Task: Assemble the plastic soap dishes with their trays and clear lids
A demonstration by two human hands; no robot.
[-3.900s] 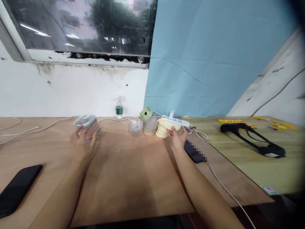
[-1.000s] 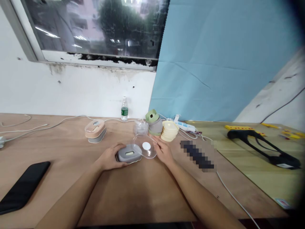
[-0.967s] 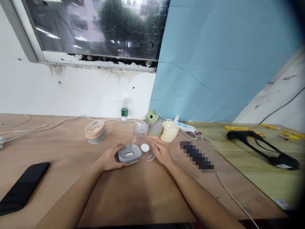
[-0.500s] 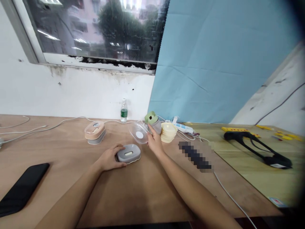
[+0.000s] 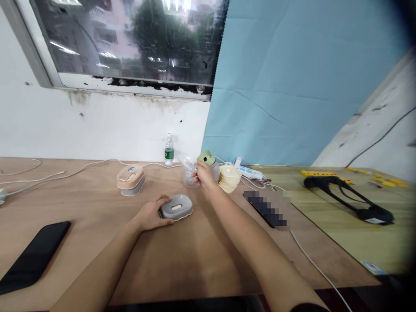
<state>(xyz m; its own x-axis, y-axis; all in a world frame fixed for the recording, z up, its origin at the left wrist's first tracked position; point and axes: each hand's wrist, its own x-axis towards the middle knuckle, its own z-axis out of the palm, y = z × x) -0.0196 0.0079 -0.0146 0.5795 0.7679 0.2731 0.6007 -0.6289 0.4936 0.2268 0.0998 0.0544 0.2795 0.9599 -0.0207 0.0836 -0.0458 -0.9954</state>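
Left hand point(image 5: 151, 214) spread on grey oval case point(image 5: 176, 207), long axis sideways, right hand point(image 5: 204, 175) pinching tilted clear plastic lid point(image 5: 186, 164)

Premises: an improvised indoor workroom, not a kitchen or a shop. Evidence: a plywood work table point(image 5: 195, 264) with a power strip point(image 5: 248, 172) and loose white cables point(image 5: 312, 260), and a blue cloth backdrop point(image 5: 266, 86) hung beside a window point(image 5: 130, 43). The white wall point(image 5: 97, 125) beneath the sill shows staining.

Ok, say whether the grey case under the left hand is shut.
Shut: the grey case has its lid down on the cream rim, under the left hand.
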